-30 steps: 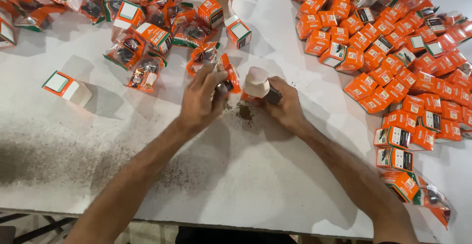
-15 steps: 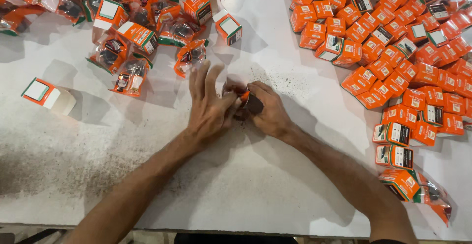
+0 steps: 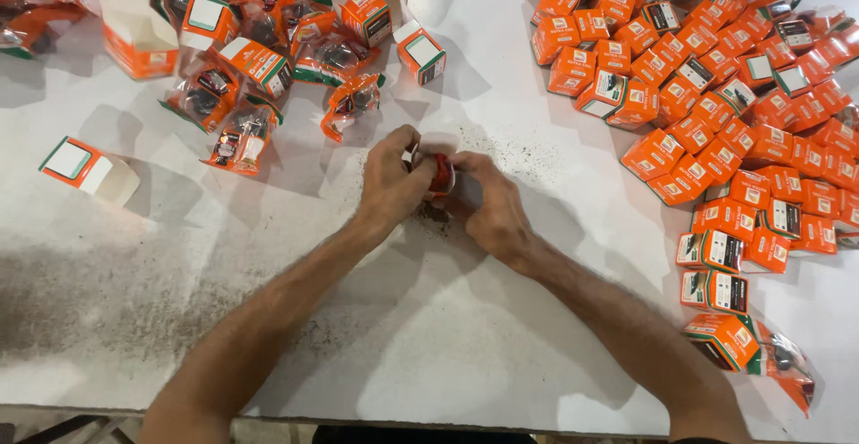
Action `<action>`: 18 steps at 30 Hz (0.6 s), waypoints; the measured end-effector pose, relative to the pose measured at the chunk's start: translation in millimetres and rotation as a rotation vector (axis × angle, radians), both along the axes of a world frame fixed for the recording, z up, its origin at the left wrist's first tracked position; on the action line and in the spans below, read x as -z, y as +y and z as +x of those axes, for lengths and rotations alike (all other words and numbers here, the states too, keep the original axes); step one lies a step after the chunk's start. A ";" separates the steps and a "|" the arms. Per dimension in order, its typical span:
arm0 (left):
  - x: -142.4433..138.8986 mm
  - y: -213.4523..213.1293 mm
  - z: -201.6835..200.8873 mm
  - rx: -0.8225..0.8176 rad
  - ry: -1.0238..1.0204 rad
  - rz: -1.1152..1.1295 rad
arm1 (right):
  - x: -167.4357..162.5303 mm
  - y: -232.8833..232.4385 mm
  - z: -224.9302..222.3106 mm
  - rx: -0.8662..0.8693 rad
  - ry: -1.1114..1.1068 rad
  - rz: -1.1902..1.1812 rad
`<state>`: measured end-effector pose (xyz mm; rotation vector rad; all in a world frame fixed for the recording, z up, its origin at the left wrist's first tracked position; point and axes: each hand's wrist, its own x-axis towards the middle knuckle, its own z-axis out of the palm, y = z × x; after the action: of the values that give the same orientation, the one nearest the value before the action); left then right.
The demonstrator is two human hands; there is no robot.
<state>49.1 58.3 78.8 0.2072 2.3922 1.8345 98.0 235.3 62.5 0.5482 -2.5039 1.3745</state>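
Small orange box (image 3: 440, 175): pinched between my left hand (image 3: 394, 184) and right hand (image 3: 488, 207), fingers of both curled tight round it, low over the white table (image 3: 429, 337), probably to steady it while I work it. Closed boxes (image 3: 716, 95) heaped to its right. Bagged parts (image 3: 268, 68) and an open-flapped box (image 3: 85, 168) lie to its left, within reach.

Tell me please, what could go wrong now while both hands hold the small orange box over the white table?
1. The left hand and right hand cover most of the small orange box, so a flap may get crushed unseen.
2. Dark grit lies on the white table around the hands and could dirty the box.
3. The pile of closed orange boxes lies close by the right forearm; a wide elbow move might scatter them.
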 end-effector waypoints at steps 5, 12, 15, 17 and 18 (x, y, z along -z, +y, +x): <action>3.5 -21.0 0.2 0.164 -0.048 0.097 | -2.6 -0.2 3.1 -0.039 0.220 0.260; 11.8 -42.2 -22.1 0.301 -0.342 0.392 | -2.7 -5.2 1.3 -0.006 0.223 0.245; 11.2 -26.5 -28.6 0.293 -0.146 0.146 | -1.0 -4.2 2.2 -0.005 0.188 0.204; 8.5 -18.1 -25.7 0.265 -0.020 0.043 | 0.4 -3.5 3.7 0.008 0.140 0.184; 6.9 -15.7 -22.0 0.242 0.044 0.026 | 0.8 -3.1 3.6 0.012 0.109 0.174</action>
<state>27.1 42.6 71.9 0.5201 2.2550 1.7673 101.5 232.2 61.7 0.6225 -2.5475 1.0977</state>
